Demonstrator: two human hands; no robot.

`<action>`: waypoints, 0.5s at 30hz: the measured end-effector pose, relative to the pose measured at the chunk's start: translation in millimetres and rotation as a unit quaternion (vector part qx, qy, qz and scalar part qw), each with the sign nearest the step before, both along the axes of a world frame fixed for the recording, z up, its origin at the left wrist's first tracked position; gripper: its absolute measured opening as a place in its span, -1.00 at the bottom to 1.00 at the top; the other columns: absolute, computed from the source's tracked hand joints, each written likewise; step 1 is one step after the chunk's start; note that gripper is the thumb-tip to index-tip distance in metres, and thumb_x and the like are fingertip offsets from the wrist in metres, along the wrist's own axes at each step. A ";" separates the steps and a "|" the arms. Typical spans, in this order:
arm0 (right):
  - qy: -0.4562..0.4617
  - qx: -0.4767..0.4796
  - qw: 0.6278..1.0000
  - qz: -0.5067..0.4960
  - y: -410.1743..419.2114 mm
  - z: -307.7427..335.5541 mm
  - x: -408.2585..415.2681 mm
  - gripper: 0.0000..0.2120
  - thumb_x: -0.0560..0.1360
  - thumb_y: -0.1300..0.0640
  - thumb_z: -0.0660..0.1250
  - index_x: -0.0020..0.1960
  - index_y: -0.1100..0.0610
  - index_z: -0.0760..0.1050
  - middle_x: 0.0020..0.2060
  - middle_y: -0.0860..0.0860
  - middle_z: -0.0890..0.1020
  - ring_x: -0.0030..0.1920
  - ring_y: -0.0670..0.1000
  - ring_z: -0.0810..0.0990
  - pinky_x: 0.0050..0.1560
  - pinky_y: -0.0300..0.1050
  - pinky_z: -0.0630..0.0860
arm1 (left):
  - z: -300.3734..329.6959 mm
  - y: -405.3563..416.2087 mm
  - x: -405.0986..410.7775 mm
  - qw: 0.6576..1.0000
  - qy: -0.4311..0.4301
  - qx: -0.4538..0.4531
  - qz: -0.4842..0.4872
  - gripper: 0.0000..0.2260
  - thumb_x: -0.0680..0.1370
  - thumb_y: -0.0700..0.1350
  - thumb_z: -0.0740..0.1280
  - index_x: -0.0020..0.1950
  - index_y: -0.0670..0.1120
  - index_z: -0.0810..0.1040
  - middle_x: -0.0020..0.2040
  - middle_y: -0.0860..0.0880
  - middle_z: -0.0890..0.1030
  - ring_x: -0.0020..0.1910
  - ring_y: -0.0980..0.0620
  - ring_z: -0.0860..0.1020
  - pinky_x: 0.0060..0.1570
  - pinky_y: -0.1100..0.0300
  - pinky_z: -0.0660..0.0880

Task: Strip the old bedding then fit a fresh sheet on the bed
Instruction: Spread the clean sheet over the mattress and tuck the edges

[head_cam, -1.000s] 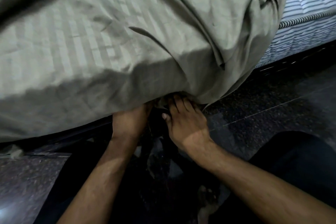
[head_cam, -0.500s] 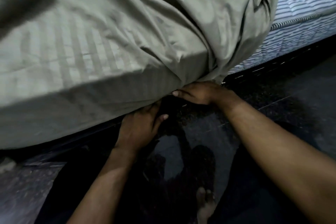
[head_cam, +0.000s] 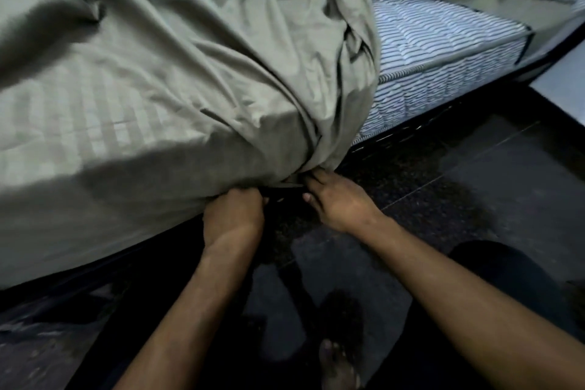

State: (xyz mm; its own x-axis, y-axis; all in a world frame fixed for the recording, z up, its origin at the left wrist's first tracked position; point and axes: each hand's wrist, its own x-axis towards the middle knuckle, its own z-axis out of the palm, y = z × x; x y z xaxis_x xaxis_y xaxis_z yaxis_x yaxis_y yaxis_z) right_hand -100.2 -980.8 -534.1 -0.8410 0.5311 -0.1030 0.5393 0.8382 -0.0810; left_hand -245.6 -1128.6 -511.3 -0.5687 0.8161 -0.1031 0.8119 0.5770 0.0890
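Left hand (head_cam: pixel 233 218) fingers curled, gripping the grey-green sheet (head_cam: pixel 164 73) hem at the mattress (head_cam: pixel 443 51) corner, right hand (head_cam: pixel 340 203) fingers extended, tips tucked under the bunched fold, dark glossy floor (head_cam: pixel 490 184) below

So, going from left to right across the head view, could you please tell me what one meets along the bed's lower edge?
Grey-green sheet → left hand, gripping the sheet's hem → right hand, fingers at the bunched corner → striped mattress, bare.
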 end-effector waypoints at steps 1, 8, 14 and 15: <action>0.009 0.009 1.000 -0.001 4.1 -5.8 -1.6 -0.67 0.62 -0.02 0.17 0.23 0.17 0.53 0.12 0.12 0.55 0.16 0.18 0.54 0.18 0.02 0.49 | 5.0 0.9 8.3 1.000 0.007 0.023 -0.010 -0.65 0.70 0.09 0.17 0.11 -0.09 0.66 0.02 -0.16 0.70 0.02 -0.19 0.68 -0.11 0.06 0.53; 0.046 0.064 0.996 -0.029 -16.8 -22.4 -17.9 -0.76 0.42 0.04 0.30 -0.03 0.14 0.63 -0.10 0.12 0.62 -0.06 0.20 0.62 0.07 0.02 0.54 | -19.4 28.6 13.3 0.987 -0.054 0.052 -0.142 -0.63 0.67 0.04 0.19 0.44 -0.05 0.47 0.36 -0.11 0.54 0.29 -0.15 0.53 0.16 0.00 0.53; 0.054 0.013 0.996 -0.076 -20.0 -11.1 -20.3 -0.77 0.40 0.08 0.23 -0.15 0.15 0.63 -0.21 0.12 0.64 -0.19 0.19 0.66 -0.07 -0.04 0.60 | -30.1 43.5 19.3 0.992 -0.034 0.009 -0.121 -0.64 0.71 -0.04 0.10 0.48 -0.06 0.43 0.42 -0.11 0.44 0.38 -0.12 0.45 0.24 0.01 0.47; 0.056 0.010 0.995 -0.086 -20.8 -9.8 -23.5 -0.76 0.36 0.09 0.23 -0.17 0.17 0.64 -0.22 0.14 0.64 -0.19 0.20 0.66 -0.07 -0.03 0.61 | -30.8 44.9 21.2 0.992 -0.030 0.011 -0.120 -0.64 0.70 -0.06 0.12 0.48 -0.06 0.41 0.42 -0.10 0.44 0.38 -0.12 0.45 0.22 0.01 0.48</action>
State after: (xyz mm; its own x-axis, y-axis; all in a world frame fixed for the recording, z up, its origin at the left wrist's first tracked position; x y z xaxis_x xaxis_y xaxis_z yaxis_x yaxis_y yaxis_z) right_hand -123.7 -1001.6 -543.9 -0.7431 0.6692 -0.0015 0.6633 0.7363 -0.1333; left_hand -224.4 -1083.7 -542.1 -0.3519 0.9293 -0.1118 0.9183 0.3659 0.1513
